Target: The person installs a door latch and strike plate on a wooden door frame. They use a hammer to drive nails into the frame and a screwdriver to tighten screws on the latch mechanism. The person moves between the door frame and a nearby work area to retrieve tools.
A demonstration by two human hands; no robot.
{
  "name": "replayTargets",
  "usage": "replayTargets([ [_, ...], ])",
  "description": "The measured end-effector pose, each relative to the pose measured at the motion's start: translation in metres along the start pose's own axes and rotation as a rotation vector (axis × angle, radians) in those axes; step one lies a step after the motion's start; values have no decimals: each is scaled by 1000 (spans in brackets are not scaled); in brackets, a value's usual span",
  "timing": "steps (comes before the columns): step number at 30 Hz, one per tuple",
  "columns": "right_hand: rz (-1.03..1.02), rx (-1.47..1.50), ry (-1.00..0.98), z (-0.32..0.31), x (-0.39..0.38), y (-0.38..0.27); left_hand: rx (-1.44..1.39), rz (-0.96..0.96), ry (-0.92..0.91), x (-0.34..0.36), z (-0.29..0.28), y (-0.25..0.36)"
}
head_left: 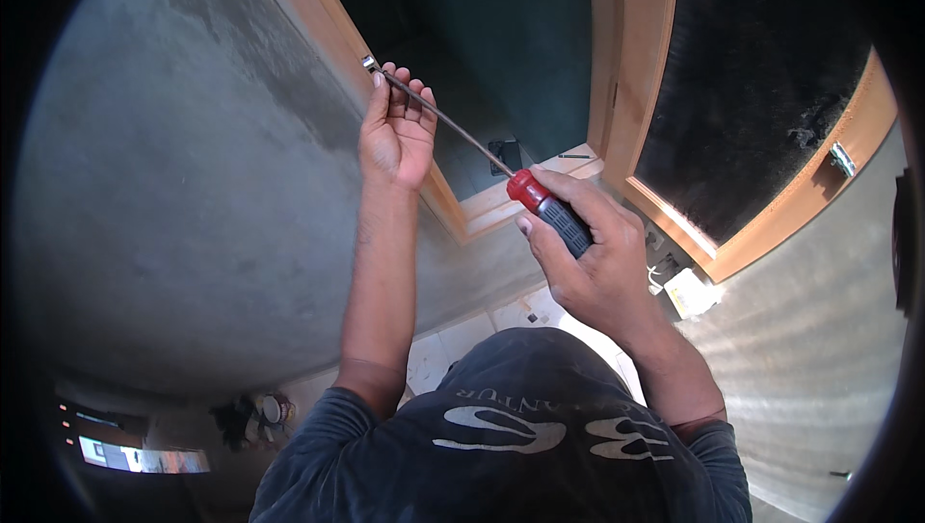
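A long screwdriver (547, 207) with a red and dark grey handle slants up and left across the middle. My right hand (605, 253) is closed around its handle. Near the other end of the shaft, my left hand (397, 133) steadies it between thumb and fingers, palm turned up. The tip meets a small metal fitting (368, 62) on the wooden window frame (332, 8), beside my left fingertips. Whether a screw sits at the tip is too small to tell.
A wooden-framed sash (665, 61) with dark glass stands open at the right and carries a metal latch (842, 159). On the sill (482, 203) lie a dark object (503, 155) and a thin dark piece (574, 156). A white box (688, 294) is below the sash. Grey wall (193, 196) fills the left.
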State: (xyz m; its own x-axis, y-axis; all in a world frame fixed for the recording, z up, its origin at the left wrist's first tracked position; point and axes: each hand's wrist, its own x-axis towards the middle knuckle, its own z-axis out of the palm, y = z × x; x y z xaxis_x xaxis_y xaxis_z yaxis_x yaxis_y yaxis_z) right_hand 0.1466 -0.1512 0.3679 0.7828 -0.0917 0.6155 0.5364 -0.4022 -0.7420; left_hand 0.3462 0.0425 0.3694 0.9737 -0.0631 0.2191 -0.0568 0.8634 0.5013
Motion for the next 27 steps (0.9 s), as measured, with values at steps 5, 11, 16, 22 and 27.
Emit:
replayTargets([
  [5, -13, -45, 0, 14, 19, -15, -55, -19, 4, 13, 4, 8],
  [11, -67, -121, 5, 20, 29, -24, -196, -22, 119, 13, 11, -1],
  [16, -16, -186, -79, 15, 37, -35, -305, -38, 142, 14, 21, -2],
  [22, 21, -205, -118, 12, 44, -43, -301, -38, 159, 14, 22, -2],
  [27, 52, -227, -145, 13, 49, -45, -294, -45, 161, 18, 21, -1],
])
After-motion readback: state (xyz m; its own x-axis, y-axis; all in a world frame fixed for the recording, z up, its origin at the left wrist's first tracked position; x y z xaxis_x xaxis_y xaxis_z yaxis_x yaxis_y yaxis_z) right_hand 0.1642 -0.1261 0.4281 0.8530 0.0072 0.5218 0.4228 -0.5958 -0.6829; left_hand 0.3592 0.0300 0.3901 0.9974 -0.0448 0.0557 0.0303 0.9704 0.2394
